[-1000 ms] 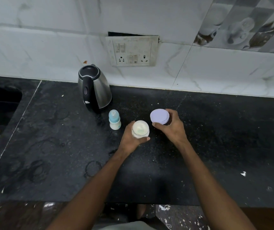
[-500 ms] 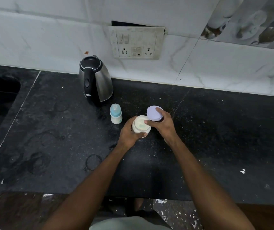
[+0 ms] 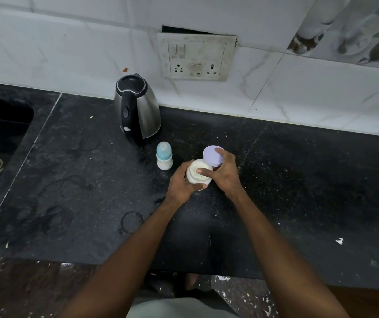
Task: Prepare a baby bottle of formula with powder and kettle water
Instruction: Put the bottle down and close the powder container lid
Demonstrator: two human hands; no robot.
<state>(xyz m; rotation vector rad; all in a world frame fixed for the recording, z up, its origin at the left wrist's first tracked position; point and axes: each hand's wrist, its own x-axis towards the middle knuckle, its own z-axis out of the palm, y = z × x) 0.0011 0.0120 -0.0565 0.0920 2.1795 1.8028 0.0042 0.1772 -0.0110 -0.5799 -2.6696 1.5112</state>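
The left hand (image 3: 181,182) is wrapped around the formula jar (image 3: 198,174), fingers closed on its white body, holding it upright at the middle of the dark table (image 3: 69,180). The jar's mouth is uncovered, and pale powder shows inside. The right hand (image 3: 224,171) is closed on the purple lid (image 3: 211,155), pinched along its edge and tilted just behind and right of the jar, while one finger of that hand reaches over the jar's rim. Whether that fingertip touches the powder I cannot tell.

Everything else places off the jar. The baby bottle (image 3: 164,156) stands just to its left and a little further back, upright, blue cap on, well clear of both hands. The kettle (image 3: 138,106) sits further back and left again, against the wall, lid down, handle facing us. No scoop is visible anywhere.

So this reads as the opening step: the powder jar is open, the bottle is not. Nothing suggests powder or water has gone into the bottle.

Next, by my reckoning, the lid needs parking on the table to the jar's right, clear of the work. That frees the right hand for the bottle, whose cap must come off before any powder goes in. Then comes measuring the powder across that short gap to the left, and the bottle's mouth looks narrow, so a steady pour matters. The kettle comes after.
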